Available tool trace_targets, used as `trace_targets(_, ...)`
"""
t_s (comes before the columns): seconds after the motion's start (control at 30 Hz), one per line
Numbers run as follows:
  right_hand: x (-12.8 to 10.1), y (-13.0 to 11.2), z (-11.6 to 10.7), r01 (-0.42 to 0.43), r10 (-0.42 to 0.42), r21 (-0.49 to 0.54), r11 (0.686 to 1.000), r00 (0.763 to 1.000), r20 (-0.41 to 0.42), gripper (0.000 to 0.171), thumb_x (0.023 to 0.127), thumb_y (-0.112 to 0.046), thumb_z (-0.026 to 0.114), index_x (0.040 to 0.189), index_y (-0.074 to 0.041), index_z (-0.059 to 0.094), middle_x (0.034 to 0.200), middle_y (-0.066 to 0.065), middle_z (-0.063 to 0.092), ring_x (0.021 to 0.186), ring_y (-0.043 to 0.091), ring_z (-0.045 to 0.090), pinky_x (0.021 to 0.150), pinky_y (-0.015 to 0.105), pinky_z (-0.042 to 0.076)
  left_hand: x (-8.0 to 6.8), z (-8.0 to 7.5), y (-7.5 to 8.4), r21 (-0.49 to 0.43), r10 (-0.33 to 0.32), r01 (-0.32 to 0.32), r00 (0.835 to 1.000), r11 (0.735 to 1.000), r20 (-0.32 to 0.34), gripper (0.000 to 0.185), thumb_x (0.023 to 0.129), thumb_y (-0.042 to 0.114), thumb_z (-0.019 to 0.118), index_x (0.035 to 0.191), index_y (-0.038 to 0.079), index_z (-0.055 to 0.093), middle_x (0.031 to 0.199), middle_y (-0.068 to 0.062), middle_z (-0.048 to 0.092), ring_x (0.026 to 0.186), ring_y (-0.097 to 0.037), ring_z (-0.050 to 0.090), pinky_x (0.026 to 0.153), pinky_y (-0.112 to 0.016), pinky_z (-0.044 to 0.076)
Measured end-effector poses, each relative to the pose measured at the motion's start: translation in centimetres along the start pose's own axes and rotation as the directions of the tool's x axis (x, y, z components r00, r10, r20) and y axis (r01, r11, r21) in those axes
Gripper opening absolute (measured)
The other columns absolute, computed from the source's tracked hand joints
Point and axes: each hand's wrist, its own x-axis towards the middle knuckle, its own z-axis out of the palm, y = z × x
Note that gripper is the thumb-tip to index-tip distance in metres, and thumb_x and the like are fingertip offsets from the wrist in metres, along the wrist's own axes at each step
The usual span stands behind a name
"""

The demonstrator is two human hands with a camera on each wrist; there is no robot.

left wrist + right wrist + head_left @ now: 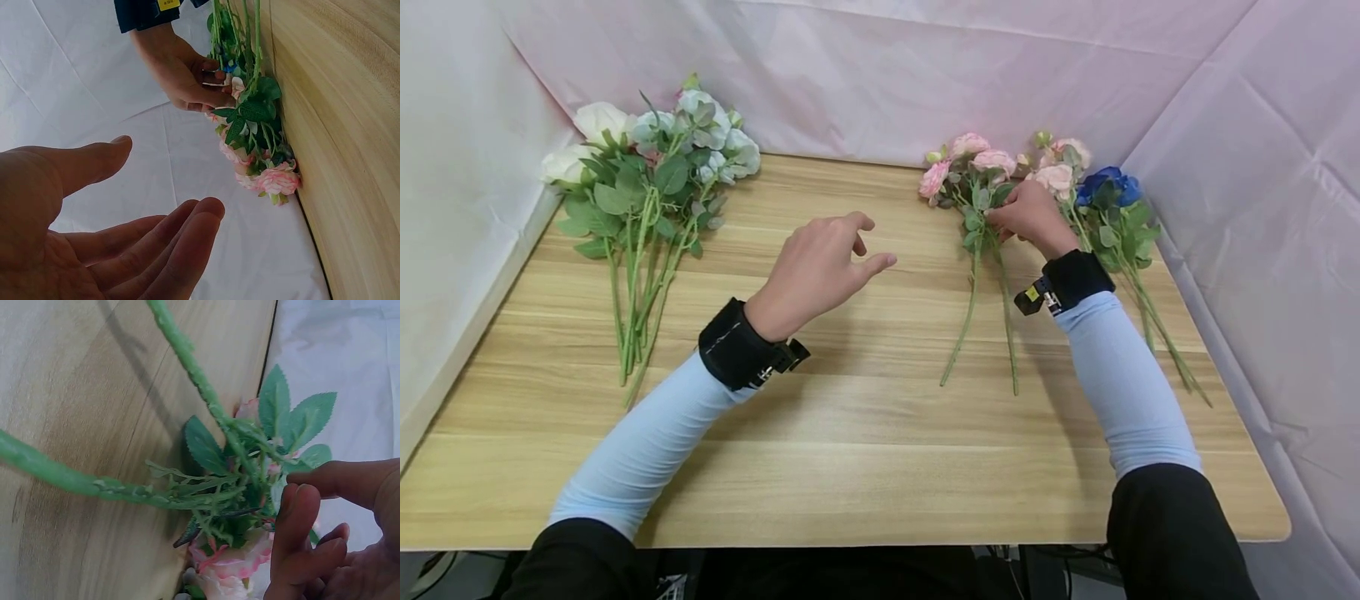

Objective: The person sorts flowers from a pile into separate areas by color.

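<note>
My right hand (pixel 1032 218) is at the pink artificial flowers (pixel 994 162) on the right half of the table. In the right wrist view its thumb and forefinger come together at a green leaf (pixel 312 455) of a pink flower, pinching it. Two green stems (pixel 199 381) spread from there towards the near edge. My left hand (pixel 814 268) hovers over the middle of the table, fingers loosely bent and thumb apart, holding nothing. In the left wrist view, its palm and fingers (pixel 181 250) show with the pink blooms (pixel 278 180) beyond.
White and pale blue flowers (pixel 647 129) lie in a bunch at the left. Paler pink blooms (pixel 1054 178) and a blue flower (pixel 1108 187) lie right of my right hand. White cloth (pixel 880 75) hangs behind and beside the wooden table (pixel 850 467).
</note>
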Motion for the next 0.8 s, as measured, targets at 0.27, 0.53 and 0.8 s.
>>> trace_targets(0.27, -0.8, -0.5, -0.2, 0.01, -0.01, -0.018, 1.0, 1.0, -0.009, 0.047, 0.098, -0.023, 0.067, 0.058, -0.017, 0.045, 0.052, -0.002, 0.058, 0.062, 0.018, 0.071, 0.055, 0.032, 0.042, 0.0, 0.0, 0.1, -0.012, -0.003, 0.003, 1.0, 1.0, 0.01, 0.054, 0.097, 0.046, 0.07, 0.133, 0.006, 0.065, 0.105, -0.011, 0.078, 0.091, -0.028, 0.072, 0.078, -0.042, 0.056)
trace_targets(0.53, -1.4, -1.1, 0.3, -0.006, 0.007, -0.073, 0.997, 1.0, 0.003, 0.028, 0.1, -0.028, 0.064, 0.081, -0.007, 0.064, 0.073, 0.002, 0.071, 0.064, 0.014, 0.068, 0.066, 0.031, 0.051, -0.1, 0.1, 0.1, -0.008, -0.004, 0.004, 1.0, 1.0, 0.013, 0.053, 0.097, 0.046, 0.07, 0.133, 0.006, 0.066, 0.105, -0.011, 0.078, 0.091, -0.028, 0.072, 0.078, -0.042, 0.056)
trace_targets(0.8, -3.6, -1.8, 1.4, 0.04, -0.04, -0.002, 0.999, 0.999, -0.008, 0.026, 0.101, -0.032, 0.066, 0.111, -0.009, 0.061, 0.107, 0.013, 0.068, 0.081, 0.025, 0.072, 0.069, 0.031, 0.053, 0.1, 0.1, -0.1, 0.007, -0.006, 0.006, 1.0, 1.0, 0.025, 0.053, 0.098, 0.045, 0.07, 0.133, 0.006, 0.066, 0.104, -0.01, 0.078, 0.09, -0.027, 0.073, 0.077, -0.042, 0.056)
